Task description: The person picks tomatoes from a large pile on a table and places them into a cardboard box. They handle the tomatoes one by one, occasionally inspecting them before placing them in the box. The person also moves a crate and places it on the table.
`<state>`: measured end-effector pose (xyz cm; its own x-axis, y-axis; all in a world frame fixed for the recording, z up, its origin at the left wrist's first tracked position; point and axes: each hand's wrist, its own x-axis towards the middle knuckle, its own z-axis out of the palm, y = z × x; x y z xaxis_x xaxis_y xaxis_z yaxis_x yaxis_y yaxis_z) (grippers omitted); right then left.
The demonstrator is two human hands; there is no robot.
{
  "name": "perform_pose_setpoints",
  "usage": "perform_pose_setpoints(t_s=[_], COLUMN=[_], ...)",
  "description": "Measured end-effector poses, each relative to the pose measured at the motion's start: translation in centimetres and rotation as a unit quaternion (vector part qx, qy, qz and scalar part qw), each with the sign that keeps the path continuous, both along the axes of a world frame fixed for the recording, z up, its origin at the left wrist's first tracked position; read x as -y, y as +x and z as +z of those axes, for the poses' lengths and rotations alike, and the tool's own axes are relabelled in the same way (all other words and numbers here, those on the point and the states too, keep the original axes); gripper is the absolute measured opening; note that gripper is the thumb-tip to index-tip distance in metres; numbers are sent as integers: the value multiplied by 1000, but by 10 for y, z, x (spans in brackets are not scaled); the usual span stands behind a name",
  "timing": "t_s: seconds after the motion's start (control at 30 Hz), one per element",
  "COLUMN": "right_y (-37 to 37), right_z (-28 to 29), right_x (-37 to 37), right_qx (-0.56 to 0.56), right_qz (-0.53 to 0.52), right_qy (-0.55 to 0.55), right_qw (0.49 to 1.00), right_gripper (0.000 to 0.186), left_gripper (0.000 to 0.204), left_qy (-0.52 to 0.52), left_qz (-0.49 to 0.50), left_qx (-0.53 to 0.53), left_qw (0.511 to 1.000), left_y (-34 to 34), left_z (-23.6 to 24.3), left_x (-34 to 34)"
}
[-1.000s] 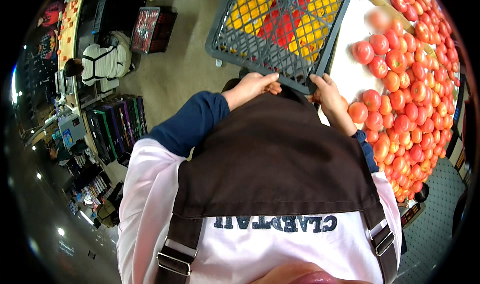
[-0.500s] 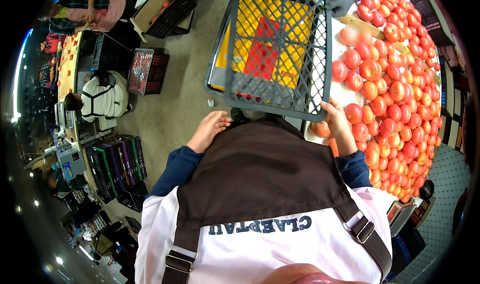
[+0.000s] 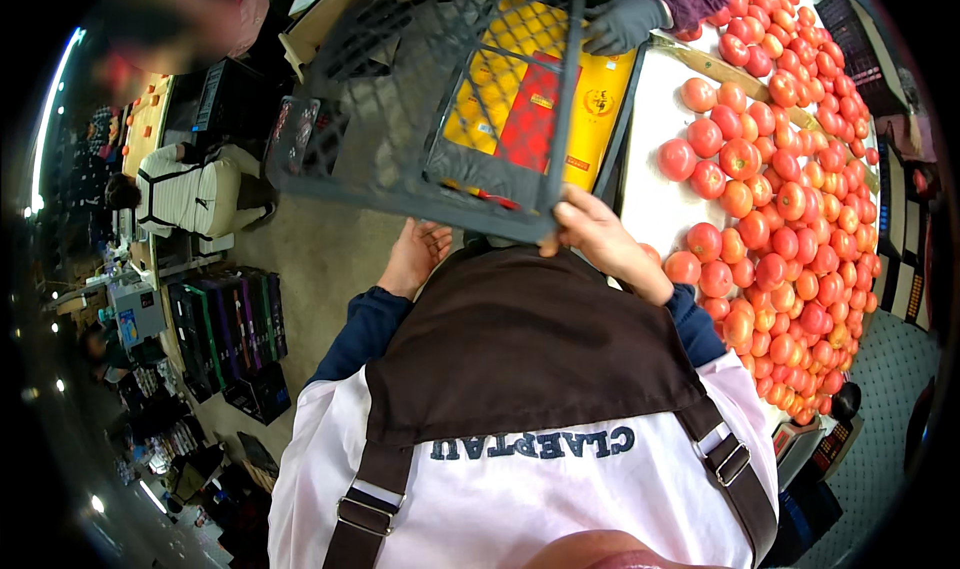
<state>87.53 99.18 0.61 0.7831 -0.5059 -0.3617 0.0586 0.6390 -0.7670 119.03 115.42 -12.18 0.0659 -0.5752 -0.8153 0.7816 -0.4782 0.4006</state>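
A dark grey plastic crate (image 3: 420,212) with lattice sides hangs tilted in front of me, slightly blurred. My right hand (image 3: 590,231) is closed on its near right corner. My left hand (image 3: 418,256), palm up with loosely bent fingers, is just below the crate's near edge and holds nothing; whether it touches the rim I cannot tell. Through the lattice shows a yellow and red carton (image 3: 600,94) lying in a second dark crate (image 3: 622,119). A co-worker's grey-gloved hand (image 3: 628,25) is beside the lifted crate's far right side.
Many tomatoes (image 3: 770,231) cover a white table (image 3: 645,119) on my right, with a wooden strip (image 3: 715,64) across it. To the left, a person in a striped top (image 3: 190,191) bends by a counter. Several stacked dark crates (image 3: 235,324) stand nearer on that side.
The lattice crate has swung left and tilted, with my right hand moving along on its corner. The yellow carton is more exposed. The co-worker's gloved hand has come left and nearer.
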Motion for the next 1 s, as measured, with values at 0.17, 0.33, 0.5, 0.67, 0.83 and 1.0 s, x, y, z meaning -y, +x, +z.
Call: perform_pose_setpoints(t_s=[0.17,0.33,0.5,0.67,0.83,1.0], right_y=[26,-6,2,1,2,-4], right_z=[-53,-97,-72,-87,-75,-80], right_x=[21,33,25,8,-15,-24], right_qx=[-242,-291,-293,-310,-289,-290], right_qz=[-30,-106,-74,-46,-17,19], right_qy=[-274,-318,-238,-239,-200,-145], right_qw=[930,896,923,919,936,946], right_gripper=[27,15,15,14,11,12], left_gripper=[44,40,41,49,45,40], left_qy=[33,104,82,39,87,45], left_qz=[-13,37,86,167,212,231], left_qx=[69,203,322,314,254,320], left_qw=[997,973,939,934,940,918], left_y=[3,18,7,21,21,15], left_z=[24,-5,-2,-60,-65,-61], left_x=[-6,-1,65,106,107,118])
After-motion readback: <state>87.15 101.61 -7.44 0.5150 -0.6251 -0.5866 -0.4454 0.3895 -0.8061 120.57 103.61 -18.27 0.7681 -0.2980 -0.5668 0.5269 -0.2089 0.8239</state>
